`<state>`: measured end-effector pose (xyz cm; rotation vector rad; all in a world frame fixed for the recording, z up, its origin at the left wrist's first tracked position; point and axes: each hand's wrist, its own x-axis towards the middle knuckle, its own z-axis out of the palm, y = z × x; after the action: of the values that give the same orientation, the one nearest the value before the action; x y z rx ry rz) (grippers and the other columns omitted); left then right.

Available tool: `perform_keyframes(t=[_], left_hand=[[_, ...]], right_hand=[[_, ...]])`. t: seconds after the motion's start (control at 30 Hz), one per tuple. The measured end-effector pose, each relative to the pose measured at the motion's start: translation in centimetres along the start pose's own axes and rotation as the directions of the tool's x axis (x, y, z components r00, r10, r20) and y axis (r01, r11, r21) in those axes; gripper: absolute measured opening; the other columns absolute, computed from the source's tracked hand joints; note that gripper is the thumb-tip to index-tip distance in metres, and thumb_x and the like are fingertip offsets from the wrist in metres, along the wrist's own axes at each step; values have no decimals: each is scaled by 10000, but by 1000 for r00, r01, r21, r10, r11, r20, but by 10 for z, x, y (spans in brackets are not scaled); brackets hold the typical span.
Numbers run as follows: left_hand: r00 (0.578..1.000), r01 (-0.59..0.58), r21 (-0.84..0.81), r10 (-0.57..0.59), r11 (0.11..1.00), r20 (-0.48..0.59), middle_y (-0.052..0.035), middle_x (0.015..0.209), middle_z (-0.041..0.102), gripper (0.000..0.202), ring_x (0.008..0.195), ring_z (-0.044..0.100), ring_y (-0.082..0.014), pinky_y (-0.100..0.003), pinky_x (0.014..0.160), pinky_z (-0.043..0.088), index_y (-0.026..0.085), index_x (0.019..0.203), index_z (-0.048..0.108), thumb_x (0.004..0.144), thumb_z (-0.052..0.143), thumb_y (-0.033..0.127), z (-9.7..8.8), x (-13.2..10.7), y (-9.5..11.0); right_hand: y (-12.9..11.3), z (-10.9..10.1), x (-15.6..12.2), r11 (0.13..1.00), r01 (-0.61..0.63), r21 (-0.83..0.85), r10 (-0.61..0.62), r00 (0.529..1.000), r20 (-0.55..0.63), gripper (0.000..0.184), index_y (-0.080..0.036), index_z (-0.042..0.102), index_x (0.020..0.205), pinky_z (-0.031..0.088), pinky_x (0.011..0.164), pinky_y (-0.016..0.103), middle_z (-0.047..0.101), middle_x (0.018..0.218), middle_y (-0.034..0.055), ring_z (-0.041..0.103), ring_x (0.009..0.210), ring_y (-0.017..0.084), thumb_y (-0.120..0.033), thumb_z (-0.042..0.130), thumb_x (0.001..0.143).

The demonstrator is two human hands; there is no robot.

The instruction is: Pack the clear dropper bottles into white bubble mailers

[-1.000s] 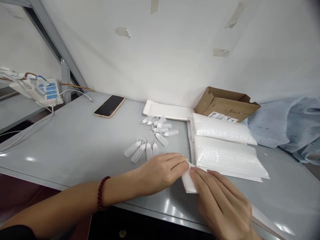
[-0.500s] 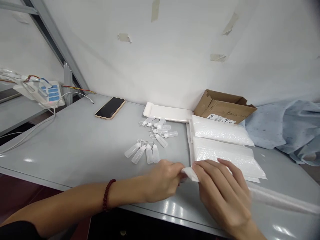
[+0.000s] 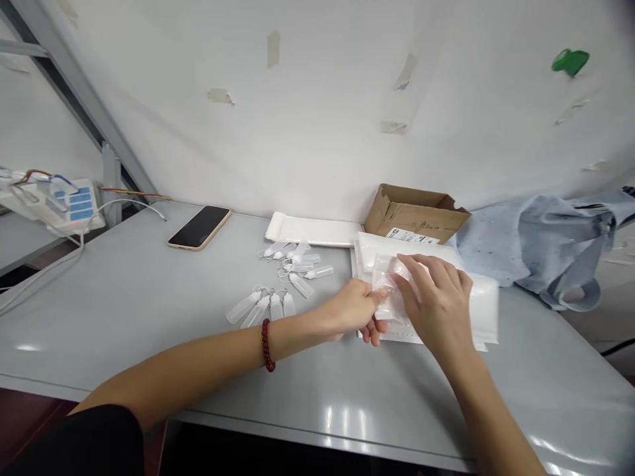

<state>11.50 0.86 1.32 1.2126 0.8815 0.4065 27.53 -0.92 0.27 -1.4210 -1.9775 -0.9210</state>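
Observation:
My left hand [image 3: 356,311] pinches the left edge of a small clear plastic bag [image 3: 387,285] held just above the grey table [image 3: 149,317]. My right hand [image 3: 437,299] grips the same bag from the right, fingers curled over its top. The bag is lifted over two stacks of white bubble mailers [image 3: 483,304]. Several small clear squeeze bottles with looped caps [image 3: 262,306] lie on the table to the left of my left hand, and another cluster of bottles [image 3: 296,261] lies further back.
A phone [image 3: 199,227] lies face up at the back left. A flat white pouch [image 3: 312,231] rests by the wall beside an open cardboard box [image 3: 414,213]. A blue cloth [image 3: 546,241] is heaped on the right. A cabled device [image 3: 64,205] sits far left.
Both hands have lifted the small bag from the table's front edge and carried it back and up over the mailers. The view has swung to the right.

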Motion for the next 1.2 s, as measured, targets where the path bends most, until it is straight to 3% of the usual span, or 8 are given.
perform_keyframes(t=[0.23, 0.43, 0.5, 0.57, 0.63, 0.7, 0.83, 1.2], left_hand=[[994, 98, 104, -93, 990, -49, 6, 431, 536, 448, 366, 500, -87, -215, 446, 386, 139, 611, 479, 977, 360, 369, -15, 7, -2], [991, 124, 348, -134, 929, 6, -69, 532, 638, 521, 410, 570, -136, -243, 426, 404, 128, 571, 552, 871, 458, 542, -25, 8, -4], [997, 71, 469, -75, 880, -9, -81, 542, 649, 482, 403, 576, -145, -245, 411, 411, 131, 550, 542, 835, 524, 519, -38, 4, 7], [990, 36, 596, 52, 802, -130, -91, 568, 663, 439, 416, 589, -142, -241, 428, 440, 121, 557, 561, 841, 530, 455, -62, 1, 21], [938, 69, 651, 173, 756, -301, -80, 660, 704, 334, 468, 618, -131, -222, 472, 468, 110, 716, 639, 866, 504, 377, -97, -1, 36], [813, 185, 699, 292, 690, -503, -83, 739, 721, 246, 542, 639, -125, -206, 522, 477, 104, 821, 673, 855, 510, 284, -135, -3, 45], [677, 371, 694, 332, 617, -657, -106, 722, 714, 101, 679, 664, -190, -228, 578, 461, 101, 722, 683, 724, 601, 159, -194, -5, 41], [656, 505, 692, 293, 515, -696, -128, 851, 719, 204, 866, 661, -261, -263, 678, 482, 138, 796, 695, 615, 694, 234, -221, 26, 20]], right_hand=[[2, 11, -11, 989, -148, -29, 149, 926, 346, 346, -157, 601, 1135, 427, 785, 457, 597, 1156, 195, 565, 1044, 324, -393, 442, 938], [-1, 14, -13, 982, -188, -35, 184, 876, 445, 356, -177, 594, 1134, 428, 812, 490, 592, 1178, 169, 549, 1069, 320, -406, 395, 947], [-1, 13, -11, 980, -197, -41, 193, 860, 472, 358, -176, 586, 1137, 426, 829, 495, 592, 1187, 160, 545, 1081, 318, -412, 399, 946], [0, 12, -11, 980, -193, -36, 186, 854, 486, 358, -170, 584, 1128, 426, 833, 500, 588, 1191, 164, 544, 1086, 321, -414, 393, 948], [1, 12, -11, 981, -194, -23, 182, 864, 470, 369, -158, 580, 1127, 429, 833, 502, 582, 1198, 179, 542, 1097, 325, -417, 384, 952], [1, 12, -12, 980, -200, -7, 184, 887, 424, 394, -144, 573, 1143, 432, 830, 500, 578, 1204, 196, 541, 1108, 330, -428, 377, 954], [0, 14, -13, 977, -207, 40, 184, 931, 316, 418, -138, 573, 1145, 425, 830, 496, 588, 1191, 207, 557, 1090, 327, -448, 365, 956], [-5, 14, -14, 960, -235, 154, 197, 954, 226, 375, -191, 589, 1110, 406, 833, 479, 608, 1148, 171, 568, 1058, 318, -458, 386, 942]])
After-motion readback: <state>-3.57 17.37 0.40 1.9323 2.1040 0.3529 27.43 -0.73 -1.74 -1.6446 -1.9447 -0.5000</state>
